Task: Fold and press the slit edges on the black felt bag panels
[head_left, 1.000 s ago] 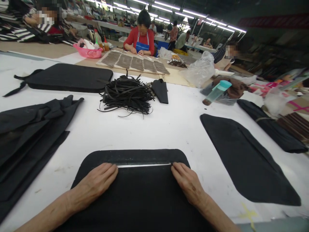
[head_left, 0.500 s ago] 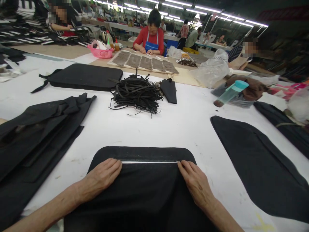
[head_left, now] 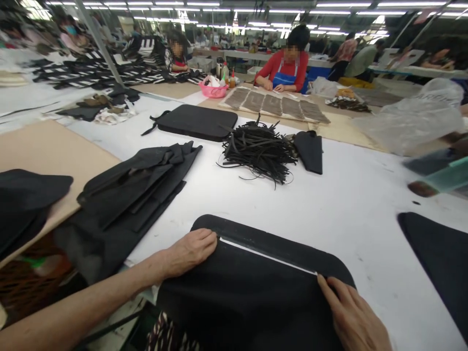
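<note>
A black fabric panel (head_left: 248,287) with rounded corners lies at the table's near edge, its lower part hanging toward me. Across it, below its far border, runs a thin white strip (head_left: 268,255), possibly the exposed edge of a fold. My left hand (head_left: 193,249) is closed on the fabric at the strip's left end, fingers bunched together. At the right end, my right hand (head_left: 353,304) pinches the fabric between thumb and fingers. What lies under the fingertips is hidden.
Beyond the panel sit a pile of black strips (head_left: 259,148), a black padded piece (head_left: 199,122) and a small black piece (head_left: 309,151). Folded black fabric (head_left: 139,185) lies left, another black panel (head_left: 438,263) right. A co-worker in red (head_left: 283,66) sits across the table.
The view has swung left, and the scene has shifted rightward. The panel now looks angled, its right side nearer me. Both hands keep their hold at the two ends of the white strip.
</note>
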Demonstrator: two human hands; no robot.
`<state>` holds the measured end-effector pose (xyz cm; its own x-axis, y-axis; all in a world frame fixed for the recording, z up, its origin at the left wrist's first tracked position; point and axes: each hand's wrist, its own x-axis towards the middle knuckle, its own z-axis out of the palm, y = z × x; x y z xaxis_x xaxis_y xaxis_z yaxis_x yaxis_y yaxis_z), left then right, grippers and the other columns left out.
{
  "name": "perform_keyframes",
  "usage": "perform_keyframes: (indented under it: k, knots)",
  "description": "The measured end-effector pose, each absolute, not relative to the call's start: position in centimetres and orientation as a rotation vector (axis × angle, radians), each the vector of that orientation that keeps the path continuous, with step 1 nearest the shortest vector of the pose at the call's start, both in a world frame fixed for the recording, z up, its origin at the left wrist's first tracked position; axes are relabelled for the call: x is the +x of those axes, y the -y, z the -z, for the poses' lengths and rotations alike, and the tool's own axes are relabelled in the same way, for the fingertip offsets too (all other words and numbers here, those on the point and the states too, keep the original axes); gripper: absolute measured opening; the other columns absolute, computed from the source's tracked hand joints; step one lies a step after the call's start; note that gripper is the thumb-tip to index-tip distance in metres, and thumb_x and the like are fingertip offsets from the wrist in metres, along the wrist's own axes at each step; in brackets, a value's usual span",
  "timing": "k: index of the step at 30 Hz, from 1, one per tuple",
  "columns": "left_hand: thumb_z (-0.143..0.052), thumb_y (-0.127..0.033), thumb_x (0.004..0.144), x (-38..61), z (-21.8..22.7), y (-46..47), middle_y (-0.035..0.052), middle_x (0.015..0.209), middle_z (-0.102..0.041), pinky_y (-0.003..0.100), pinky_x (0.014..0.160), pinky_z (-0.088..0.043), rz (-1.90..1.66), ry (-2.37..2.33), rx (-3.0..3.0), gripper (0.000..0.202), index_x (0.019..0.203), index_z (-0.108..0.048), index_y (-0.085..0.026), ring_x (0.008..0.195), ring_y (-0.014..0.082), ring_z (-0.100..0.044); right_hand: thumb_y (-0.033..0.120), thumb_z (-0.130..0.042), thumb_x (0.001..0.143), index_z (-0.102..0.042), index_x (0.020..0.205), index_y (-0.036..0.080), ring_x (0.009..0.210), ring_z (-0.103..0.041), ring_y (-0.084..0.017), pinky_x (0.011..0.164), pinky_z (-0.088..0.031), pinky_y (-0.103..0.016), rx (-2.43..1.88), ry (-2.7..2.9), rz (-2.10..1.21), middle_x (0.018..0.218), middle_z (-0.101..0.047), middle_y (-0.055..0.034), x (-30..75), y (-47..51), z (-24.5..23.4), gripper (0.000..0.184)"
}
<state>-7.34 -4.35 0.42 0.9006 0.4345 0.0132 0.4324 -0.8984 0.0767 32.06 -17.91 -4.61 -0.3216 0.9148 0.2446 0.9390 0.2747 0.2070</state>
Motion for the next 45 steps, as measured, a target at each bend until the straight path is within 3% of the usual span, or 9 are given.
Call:
perform_keyframes:
  k: [7,11,14,20,26,33,39,42,45]
  knots:
    - [-0.035,-0.007,0.083,-8.2,1.3,3.7,0.0093,0.112,-0.055,0.031,0.088,-0.046,-0.388,-1.004,2.685,0.028,0.099,-0.056,-0.015,0.103,0.0189,-0.051,0.011,-0.037,0.077,-0.05,0.122,0.02,0.096,-0.059,-0.02,0.076,-0.05,-0.027,-1.833,2.401,0.364,0.111,-0.06,-0.0059,32.5,18.1,4.1,0.048]
    - [-0.034,-0.005,0.083,-7.8,1.2,3.3,0.0052,0.107,-0.056,0.025,0.084,-0.047,-0.584,-1.207,2.401,0.03,0.097,-0.058,-0.017,0.096,0.0133,-0.054,0.031,-0.036,0.086,-0.051,0.116,0.022,0.092,-0.062,-0.02,0.076,-0.052,-0.029,-2.007,2.155,0.212,0.109,-0.063,-0.004,33.2,18.6,3.8,0.034]
    - [-0.035,-0.006,0.084,-6.8,0.5,3.4,0.0055,0.104,-0.058,0.026,0.083,-0.047,-0.585,-1.236,2.401,0.029,0.098,-0.059,-0.017,0.094,0.0142,-0.054,0.041,-0.033,0.089,-0.053,0.109,0.022,0.084,-0.064,-0.02,0.073,-0.053,-0.032,-2.138,1.983,0.144,0.103,-0.064,-0.0049,32.8,18.3,3.1,0.034]
    - [-0.037,-0.003,0.08,-5.6,0.6,3.6,0.0096,0.121,-0.055,0.04,0.091,-0.043,-0.258,-1.066,2.815,0.04,0.114,-0.055,-0.014,0.107,0.0238,-0.05,0.032,-0.039,0.089,-0.057,0.107,0.019,0.097,-0.059,-0.021,0.082,-0.049,-0.034,-1.773,2.223,0.37,0.111,-0.062,-0.0078,27.9,18.4,2.9,0.029]
    - [-0.037,-0.003,0.079,-6.5,3.4,2.9,0.0107,0.127,-0.053,0.039,0.091,-0.044,-0.274,-1.125,3.006,0.044,0.118,-0.055,-0.016,0.108,0.0248,-0.051,0.019,-0.048,0.083,-0.054,0.117,0.016,0.109,-0.053,-0.023,0.088,-0.047,-0.038,-1.685,2.379,0.443,0.119,-0.059,-0.0079,25.5,20.7,4.2,0.035]
    - [-0.034,-0.011,0.082,-7.4,4.7,2.1,0.0111,0.127,-0.051,0.035,0.091,-0.046,-0.505,-1.076,2.984,0.044,0.124,-0.047,-0.016,0.11,0.0225,-0.052,0.013,-0.044,0.084,-0.06,0.101,0.02,0.099,-0.057,-0.02,0.083,-0.05,-0.033,-1.827,2.077,0.189,0.108,-0.062,-0.0081,25.5,21.1,2.6,0.025]
    - [-0.037,-0.017,0.086,-4.8,1.8,4.0,0.0108,0.119,-0.056,0.037,0.092,-0.045,-0.713,-1.067,2.882,0.036,0.12,-0.049,-0.016,0.108,0.0229,-0.053,0.022,-0.042,0.088,-0.059,0.097,0.022,0.097,-0.056,-0.018,0.085,-0.047,-0.031,-1.996,1.74,-0.108,0.104,-0.06,-0.0059,28.2,19.1,1.6,0.019]
    - [-0.039,-0.01,0.084,0.1,-0.9,7.0,0.0052,0.118,-0.059,0.03,0.093,-0.043,-0.554,-0.612,2.866,0.038,0.119,-0.05,-0.02,0.107,0.0175,-0.054,0.025,-0.044,0.087,-0.058,0.094,0.023,0.098,-0.055,-0.018,0.087,-0.044,-0.032,-2.049,1.636,-0.222,0.104,-0.059,-0.0044,30.2,16.7,0.7,0.016]
    - [-0.047,-0.024,0.085,6.1,-2.4,9.3,0.0031,0.118,-0.059,0.031,0.093,-0.043,-0.24,-0.371,2.734,0.027,0.111,-0.053,-0.022,0.105,0.0179,-0.055,0.026,-0.049,0.082,-0.057,0.088,0.024,0.092,-0.054,-0.017,0.082,-0.043,-0.031,-2.041,1.691,-0.351,0.097,-0.058,-0.0021,31.2,14.0,0.0,0.01]
